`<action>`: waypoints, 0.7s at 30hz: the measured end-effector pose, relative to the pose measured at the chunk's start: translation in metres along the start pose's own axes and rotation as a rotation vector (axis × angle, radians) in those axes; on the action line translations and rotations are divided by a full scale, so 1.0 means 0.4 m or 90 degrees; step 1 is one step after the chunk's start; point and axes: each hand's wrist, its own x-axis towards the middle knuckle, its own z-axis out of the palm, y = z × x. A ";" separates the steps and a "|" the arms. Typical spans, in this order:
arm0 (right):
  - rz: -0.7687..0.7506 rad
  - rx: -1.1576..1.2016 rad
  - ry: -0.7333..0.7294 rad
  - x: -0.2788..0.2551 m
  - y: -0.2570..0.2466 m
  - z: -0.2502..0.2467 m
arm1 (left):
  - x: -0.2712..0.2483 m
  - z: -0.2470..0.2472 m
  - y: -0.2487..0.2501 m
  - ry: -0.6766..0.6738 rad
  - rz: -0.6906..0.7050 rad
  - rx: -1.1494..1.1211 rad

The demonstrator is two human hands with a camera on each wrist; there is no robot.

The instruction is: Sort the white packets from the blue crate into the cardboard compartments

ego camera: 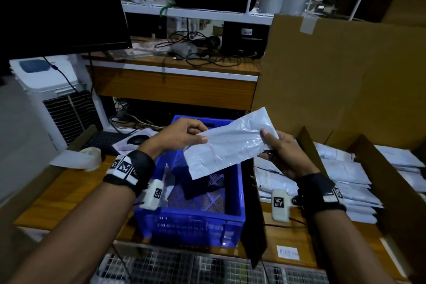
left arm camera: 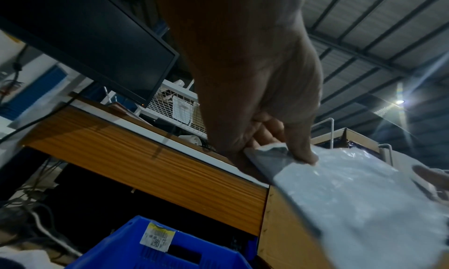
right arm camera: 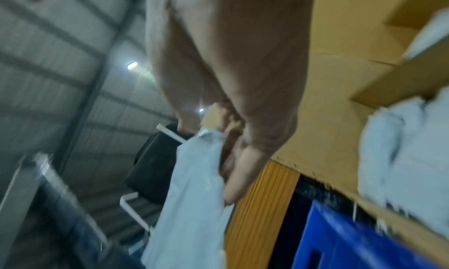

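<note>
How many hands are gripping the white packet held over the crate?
2: the left hand pinches the white packet at its left end, and the right hand grips its right end.

A white plastic packet [ego camera: 230, 144], long, flat and crinkled, is being held tilted above the blue crate [ego camera: 191, 217], its far end raised toward the right. The crate, a perforated plastic one, is sitting on the bench [ego camera: 57, 198] and holding another white packet [ego camera: 166, 188] leaning against its left wall. To its right, the cardboard compartments [ego camera: 373, 163] are holding stacks of white packets [ego camera: 345, 173] lying flat.
</note>
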 end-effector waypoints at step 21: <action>0.345 0.298 -0.164 0.057 0.009 0.002 | -0.018 0.072 0.016 0.115 0.272 0.200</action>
